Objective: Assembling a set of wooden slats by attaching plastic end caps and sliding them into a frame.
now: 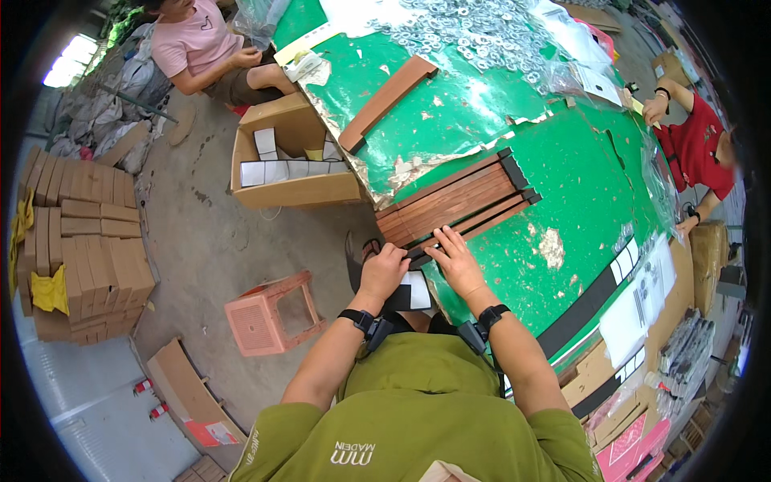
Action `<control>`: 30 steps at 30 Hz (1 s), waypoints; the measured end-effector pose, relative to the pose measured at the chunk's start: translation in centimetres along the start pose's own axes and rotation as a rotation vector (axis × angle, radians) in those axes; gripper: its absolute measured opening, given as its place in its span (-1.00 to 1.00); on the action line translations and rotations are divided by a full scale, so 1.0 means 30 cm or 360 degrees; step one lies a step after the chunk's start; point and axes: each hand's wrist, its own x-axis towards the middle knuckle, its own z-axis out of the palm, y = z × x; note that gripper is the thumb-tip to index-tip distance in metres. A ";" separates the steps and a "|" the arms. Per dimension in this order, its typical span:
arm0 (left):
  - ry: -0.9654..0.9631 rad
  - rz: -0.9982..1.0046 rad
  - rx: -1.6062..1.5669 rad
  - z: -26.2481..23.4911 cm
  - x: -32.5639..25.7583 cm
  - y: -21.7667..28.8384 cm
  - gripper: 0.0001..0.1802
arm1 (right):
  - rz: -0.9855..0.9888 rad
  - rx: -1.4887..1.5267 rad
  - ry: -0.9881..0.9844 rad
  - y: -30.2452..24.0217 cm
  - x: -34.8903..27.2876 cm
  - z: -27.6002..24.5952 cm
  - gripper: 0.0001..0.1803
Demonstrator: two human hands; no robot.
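Touching with the bent left hand [383, 275], cannot tell if gripping, and with the right hand [458, 263], rather widely spread, the near ends of brown slats [446, 206] lying at the near left edge of the green table [590, 189], with an open carton [301, 193] farther left and, far beyond, many small metal pieces [462, 32].

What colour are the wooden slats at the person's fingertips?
Wooden slats: reddish brown, best seen in the head view.

slats [450, 201] on worktop [506, 261]; washers [462, 34] behind them; carton [301, 194] left of worktop; stool [259, 323] on floor [193, 265] before carton.
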 end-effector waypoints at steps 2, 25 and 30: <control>0.0015 -0.0019 -0.0006 0.003 -0.003 -0.003 -0.83 | -0.0009 0.0028 -0.0023 -0.004 0.004 -0.007 -0.53; -0.0004 -0.0008 -0.0036 0.015 -0.013 -0.002 -0.79 | -0.0047 -0.0122 -0.0167 -0.012 -0.006 -0.025 -0.27; -0.0116 -0.0078 -0.0063 0.007 -0.051 0.017 -0.73 | -0.0019 -0.0117 -0.0176 -0.045 -0.017 -0.036 -0.29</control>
